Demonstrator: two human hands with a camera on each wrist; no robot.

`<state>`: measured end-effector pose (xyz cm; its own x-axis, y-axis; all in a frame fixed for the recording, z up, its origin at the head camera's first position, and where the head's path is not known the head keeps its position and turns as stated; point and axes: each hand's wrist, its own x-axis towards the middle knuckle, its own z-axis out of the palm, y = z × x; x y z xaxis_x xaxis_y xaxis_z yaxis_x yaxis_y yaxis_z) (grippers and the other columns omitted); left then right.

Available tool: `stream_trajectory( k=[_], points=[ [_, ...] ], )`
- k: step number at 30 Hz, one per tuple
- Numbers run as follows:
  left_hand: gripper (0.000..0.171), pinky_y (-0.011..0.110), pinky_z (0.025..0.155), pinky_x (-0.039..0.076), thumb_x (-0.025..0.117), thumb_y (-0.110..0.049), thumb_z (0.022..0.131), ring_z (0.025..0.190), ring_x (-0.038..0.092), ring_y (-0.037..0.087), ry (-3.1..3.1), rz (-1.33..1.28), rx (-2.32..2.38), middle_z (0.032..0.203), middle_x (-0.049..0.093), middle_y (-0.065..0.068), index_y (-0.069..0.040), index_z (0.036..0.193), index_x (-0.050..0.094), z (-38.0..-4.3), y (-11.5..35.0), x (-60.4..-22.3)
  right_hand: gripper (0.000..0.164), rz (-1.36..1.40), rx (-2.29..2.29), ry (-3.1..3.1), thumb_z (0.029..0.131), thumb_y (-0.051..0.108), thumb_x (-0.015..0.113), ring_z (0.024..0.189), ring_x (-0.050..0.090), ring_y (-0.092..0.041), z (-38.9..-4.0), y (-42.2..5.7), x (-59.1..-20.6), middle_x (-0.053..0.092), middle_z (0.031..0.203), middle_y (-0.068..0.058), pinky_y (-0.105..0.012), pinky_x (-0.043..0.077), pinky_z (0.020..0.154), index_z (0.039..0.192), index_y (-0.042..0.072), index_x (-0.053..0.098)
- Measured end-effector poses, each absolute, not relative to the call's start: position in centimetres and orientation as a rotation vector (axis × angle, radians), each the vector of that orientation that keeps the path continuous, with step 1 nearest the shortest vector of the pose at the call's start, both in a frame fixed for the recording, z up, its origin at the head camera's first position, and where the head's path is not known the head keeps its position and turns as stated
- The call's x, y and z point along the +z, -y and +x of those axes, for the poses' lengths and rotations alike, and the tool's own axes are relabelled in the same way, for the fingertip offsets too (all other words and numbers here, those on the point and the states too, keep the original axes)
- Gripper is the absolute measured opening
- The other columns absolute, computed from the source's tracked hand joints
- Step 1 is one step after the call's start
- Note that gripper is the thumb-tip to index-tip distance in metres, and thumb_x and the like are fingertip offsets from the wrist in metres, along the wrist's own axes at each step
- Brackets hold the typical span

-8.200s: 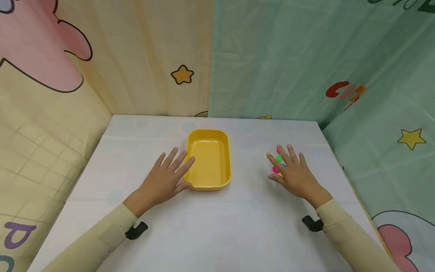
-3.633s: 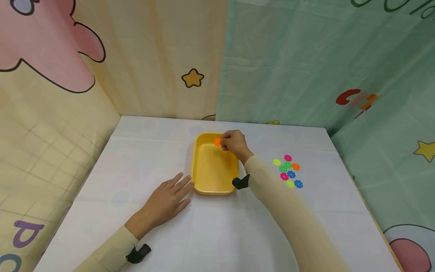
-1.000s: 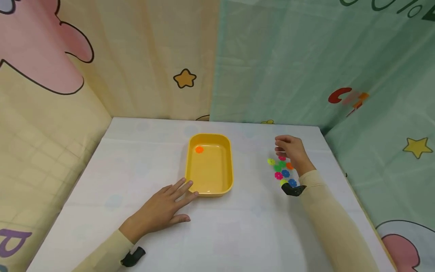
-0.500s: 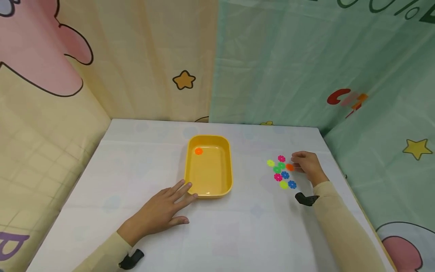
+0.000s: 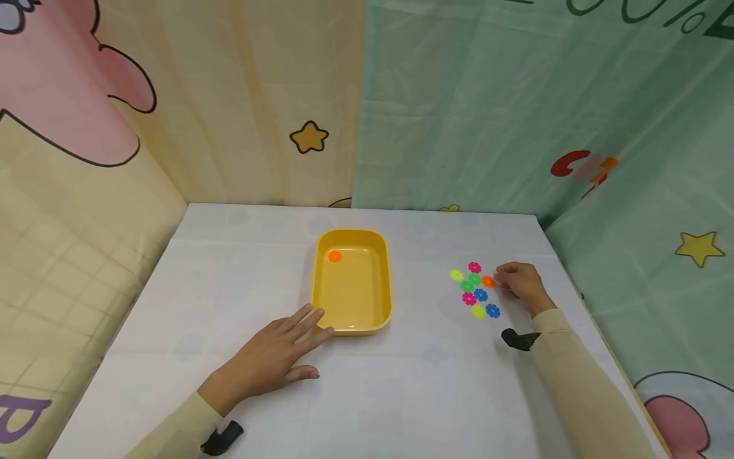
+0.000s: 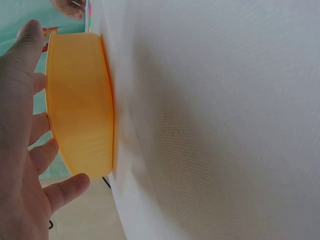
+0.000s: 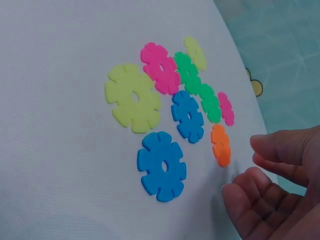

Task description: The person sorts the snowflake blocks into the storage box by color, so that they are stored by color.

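Note:
My left hand lies with spread fingers at the near left corner of the yellow tray, fingertips at its rim. In the left wrist view the fingers overlap the tray's wall. One orange notched plastic disc lies inside the tray, toward the back left. My right hand hovers with loosely bent fingers just right of another orange notched disc. The right wrist view shows a gap between the fingertips and that orange disc, and nothing in the hand.
Left of the right hand, notched discs lie flat in a loose cluster: pink, green, blue and yellow. The white table meets printed curtains at the back and sides.
One orange disc went from the right hand into the tray. The right hand then returned to the cluster, coming down at its right side. The left hand stays at the tray's near corner.

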<state>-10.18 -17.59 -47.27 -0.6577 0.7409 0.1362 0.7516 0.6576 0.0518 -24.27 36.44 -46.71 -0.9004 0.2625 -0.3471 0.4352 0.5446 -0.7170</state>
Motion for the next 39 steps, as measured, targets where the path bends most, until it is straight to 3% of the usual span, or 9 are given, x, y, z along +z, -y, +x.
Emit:
stream_trajectory(
  k=[7, 10, 15, 20, 29, 39],
  points=[
    [0.074, 0.051, 0.104, 0.05, 0.045, -0.069, 0.097, 0.153, 0.028, 0.034, 2.75, -1.25, -0.155, 0.165, 0.033, 0.011, -0.026, 0.158, 0.04, -10.1, 17.7, -47.5, 0.05, 0.522, -1.173, -2.598, 0.1, 0.023, 0.063, 0.08, 0.056, -0.023, -24.4, -36.1, -47.1, 0.056, 0.102, -0.016, -0.024, 0.053, 0.067, 0.139, -0.005, 0.051],
    [0.075, 0.051, 0.104, 0.05, 0.045, -0.069, 0.097, 0.153, 0.028, 0.034, 2.747, -1.251, -0.166, 0.166, 0.032, 0.011, -0.026, 0.158, 0.04, -10.1, 17.6, -47.5, 0.053, 0.543, -1.145, -2.605, 0.098, 0.024, 0.066, 0.076, 0.055, -0.023, -24.3, -35.7, -47.1, 0.056, 0.106, -0.017, -0.027, 0.051, 0.067, 0.14, -0.004, 0.05],
    [0.075, 0.051, 0.104, 0.049, 0.045, -0.069, 0.097, 0.153, 0.027, 0.034, 2.743, -1.25, -0.162, 0.166, 0.032, 0.011, -0.027, 0.158, 0.04, -10.2, 17.6, -47.3, 0.045, 0.553, -1.075, -2.665, 0.097, 0.021, 0.066, 0.089, 0.055, -0.028, -24.3, -35.2, -47.1, 0.056, 0.121, -0.022, -0.028, 0.05, 0.069, 0.133, -0.004, 0.055],
    [0.075, 0.05, 0.104, 0.05, 0.046, -0.069, 0.097, 0.153, 0.028, 0.034, 2.741, -1.253, -0.153, 0.166, 0.032, 0.011, -0.027, 0.158, 0.04, -10.1, 17.6, -47.3, 0.039, 0.547, -1.062, -2.676, 0.097, 0.019, 0.066, 0.099, 0.054, -0.032, -24.3, -35.0, -47.6, 0.057, 0.12, -0.023, -0.03, 0.05, 0.073, 0.128, -0.003, 0.058],
    [0.076, 0.051, 0.104, 0.05, 0.045, -0.07, 0.097, 0.153, 0.028, 0.034, 2.758, -1.238, -0.15, 0.165, 0.032, 0.011, -0.027, 0.158, 0.039, -9.7, 18.0, -47.2, 0.032, 0.57, -1.046, -2.661, 0.097, 0.018, 0.067, 0.092, 0.054, -0.029, -24.4, -34.5, -48.2, 0.057, 0.11, -0.02, -0.032, 0.05, 0.074, 0.12, -0.002, 0.057],
    [0.074, 0.049, 0.106, 0.049, 0.044, -0.07, 0.097, 0.154, 0.025, 0.033, 2.775, -1.238, -0.167, 0.166, 0.031, 0.01, -0.029, 0.159, 0.039, -9.7, 17.7, -47.4, 0.031, 0.545, -1.152, -2.668, 0.099, 0.015, 0.058, 0.087, 0.055, -0.028, -23.6, -35.2, -47.4, 0.059, 0.108, -0.02, -0.025, 0.051, 0.068, 0.123, -0.004, 0.057]
  ],
)
